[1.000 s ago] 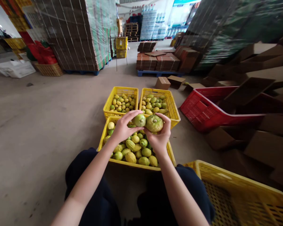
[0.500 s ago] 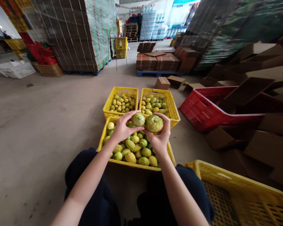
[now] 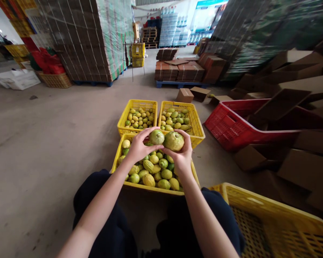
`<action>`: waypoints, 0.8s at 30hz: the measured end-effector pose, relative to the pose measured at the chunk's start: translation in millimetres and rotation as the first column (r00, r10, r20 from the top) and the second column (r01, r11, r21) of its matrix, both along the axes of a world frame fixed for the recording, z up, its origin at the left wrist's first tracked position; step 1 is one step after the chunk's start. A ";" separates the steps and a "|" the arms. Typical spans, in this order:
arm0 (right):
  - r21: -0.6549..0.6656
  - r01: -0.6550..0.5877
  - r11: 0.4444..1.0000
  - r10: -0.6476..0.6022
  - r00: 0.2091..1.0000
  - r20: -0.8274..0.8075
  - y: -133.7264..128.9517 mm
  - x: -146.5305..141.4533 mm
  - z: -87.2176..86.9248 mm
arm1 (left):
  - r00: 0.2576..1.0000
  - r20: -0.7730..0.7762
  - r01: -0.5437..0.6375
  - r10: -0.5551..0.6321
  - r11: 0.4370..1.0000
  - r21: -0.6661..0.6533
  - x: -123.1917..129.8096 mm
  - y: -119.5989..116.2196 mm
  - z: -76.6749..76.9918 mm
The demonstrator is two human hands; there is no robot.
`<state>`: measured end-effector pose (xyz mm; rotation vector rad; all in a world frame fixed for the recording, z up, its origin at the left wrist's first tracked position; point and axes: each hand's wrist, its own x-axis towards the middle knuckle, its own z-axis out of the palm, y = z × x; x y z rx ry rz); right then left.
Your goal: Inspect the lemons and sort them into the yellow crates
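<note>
My left hand (image 3: 140, 145) is closed on a smaller round green fruit (image 3: 156, 137), gripped between thumb and fingers. Beside it, my right hand (image 3: 183, 154) holds a larger, bumpy yellow-green fruit (image 3: 174, 141). The two fruits are side by side, close together, above the near yellow crate (image 3: 153, 189), which holds several green and yellow fruits. Behind that crate stand a back left yellow crate (image 3: 120, 123) and a back right yellow crate (image 3: 198, 125), both with smaller fruits inside.
At the lower right is another yellow crate (image 3: 280, 211). A red crate (image 3: 226, 123) with cardboard in it stands to the right, among open cardboard boxes (image 3: 307, 168). Farther off, flattened cartons (image 3: 190, 71) lie on a blue pallet (image 3: 169, 84).
The larger fruit in my right hand has turned and shifted slightly left. Both hands keep their grip, and the view has moved very little.
</note>
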<state>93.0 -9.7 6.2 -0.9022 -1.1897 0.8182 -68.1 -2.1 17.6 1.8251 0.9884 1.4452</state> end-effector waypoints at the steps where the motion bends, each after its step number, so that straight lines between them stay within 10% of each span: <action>1: -0.006 0.000 1.000 0.000 1.000 -0.007 -0.1 -0.5 0.5 | 1.000 -0.002 -0.001 0.001 1.000 -0.001 0.0 0.2 0.1; 16: -0.113 -0.018 0.993 -0.001 0.986 -0.167 1.9 -9.9 -5.9 | 0.977 0.214 0.073 -0.028 0.976 -0.205 4.7 -1.0 1.2; 24: -0.272 -0.225 0.936 0.031 0.820 -0.571 5.7 -19.1 6.9 | 0.708 0.671 0.222 0.220 0.833 -0.507 16.6 4.0 1.4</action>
